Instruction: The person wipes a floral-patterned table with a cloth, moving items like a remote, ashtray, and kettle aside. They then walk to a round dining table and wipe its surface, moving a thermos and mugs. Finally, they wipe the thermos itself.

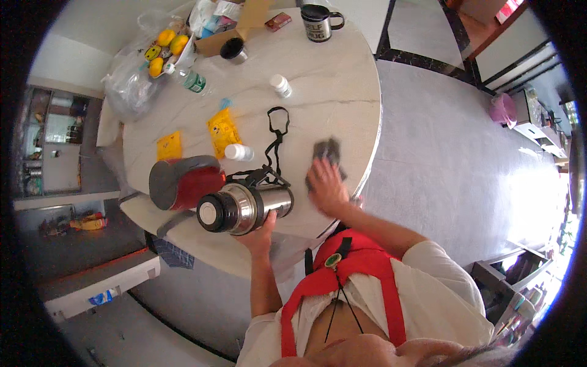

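My left hand point(259, 234) supports a steel vacuum flask point(273, 202) from below, near its body. The flask lies tilted on its side, its black-rimmed cap pointing left. A black carrying strap point(274, 149) runs from its handle across the tabletop. On the right part of the table, my right hand point(328, 188) presses on a dark grey cloth point(326, 149); both are blurred. Behind the flask lies a red and grey object point(185, 183), its kind unclear. A white plastic bottle point(239, 152) rests on its side close to the strap.
The marble-patterned table point(335, 87) bears yellow packets point(223, 130), an upright white bottle point(280, 86), a water bottle point(191, 81), a dark cup point(234, 49), a steel mug point(316, 25), an open cardboard box point(215, 44) and yellow fruit point(166, 37). Its curved edge runs along my right.
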Motion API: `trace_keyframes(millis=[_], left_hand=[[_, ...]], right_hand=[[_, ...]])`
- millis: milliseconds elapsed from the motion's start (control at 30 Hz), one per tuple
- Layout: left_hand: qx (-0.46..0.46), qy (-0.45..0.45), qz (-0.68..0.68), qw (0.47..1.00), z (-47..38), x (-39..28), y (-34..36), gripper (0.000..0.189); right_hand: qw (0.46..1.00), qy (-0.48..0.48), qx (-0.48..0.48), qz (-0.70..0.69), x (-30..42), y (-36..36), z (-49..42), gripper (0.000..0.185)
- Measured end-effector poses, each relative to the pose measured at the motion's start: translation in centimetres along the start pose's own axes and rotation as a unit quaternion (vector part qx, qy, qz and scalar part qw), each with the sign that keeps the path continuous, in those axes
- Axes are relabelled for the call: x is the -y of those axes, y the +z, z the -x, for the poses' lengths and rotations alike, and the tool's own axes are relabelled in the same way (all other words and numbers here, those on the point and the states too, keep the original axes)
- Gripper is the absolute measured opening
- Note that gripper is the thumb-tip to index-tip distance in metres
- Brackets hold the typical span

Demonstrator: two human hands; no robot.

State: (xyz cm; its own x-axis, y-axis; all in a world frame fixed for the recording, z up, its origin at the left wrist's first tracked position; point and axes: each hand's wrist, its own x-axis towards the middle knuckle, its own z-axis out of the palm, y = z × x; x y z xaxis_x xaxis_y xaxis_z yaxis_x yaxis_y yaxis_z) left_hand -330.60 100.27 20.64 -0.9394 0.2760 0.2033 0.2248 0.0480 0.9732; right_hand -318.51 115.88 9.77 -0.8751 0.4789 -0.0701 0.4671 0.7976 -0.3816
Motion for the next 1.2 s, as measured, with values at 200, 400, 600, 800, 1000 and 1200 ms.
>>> trace_keyframes(millis=[200, 400, 600, 800, 1000, 1200], left_hand=[[0.005, -0.028, -0.025, 0.999, -0.5, 1.1, 0.8, 0.095], [0.036, -0.041, -0.042, 0.998, -0.3, 1.2, 1.6, 0.096], [0.033, 0.0, 0.004, 0.999, -0.3, 2.6, 3.0, 0.095], [0.034, -0.023, -0.038, 0.998, -0.9, 1.9, 3.5, 0.094], [0.006, -0.049, -0.041, 0.998, -0.5, 2.6, 3.2, 0.097], [0.034, -0.043, -0.006, 0.998, -0.5, 3.6, 3.3, 0.094]], right_hand=[[0.999, -0.039, -0.013, 0.013, -5.4, -1.3, -3.2, 0.066], [0.968, 0.142, -0.163, 0.13, -15.3, -6.0, -15.6, 0.057], [0.998, -0.053, -0.03, 0.017, -2.5, 0.0, -2.0, 0.053], [0.99, -0.084, -0.069, 0.093, -7.9, -1.9, -9.6, 0.058], [0.973, 0.105, -0.114, 0.172, -12.5, -4.2, -16.8, 0.06], [0.998, -0.031, 0.046, 0.041, 1.1, 0.0, 3.6, 0.066]])
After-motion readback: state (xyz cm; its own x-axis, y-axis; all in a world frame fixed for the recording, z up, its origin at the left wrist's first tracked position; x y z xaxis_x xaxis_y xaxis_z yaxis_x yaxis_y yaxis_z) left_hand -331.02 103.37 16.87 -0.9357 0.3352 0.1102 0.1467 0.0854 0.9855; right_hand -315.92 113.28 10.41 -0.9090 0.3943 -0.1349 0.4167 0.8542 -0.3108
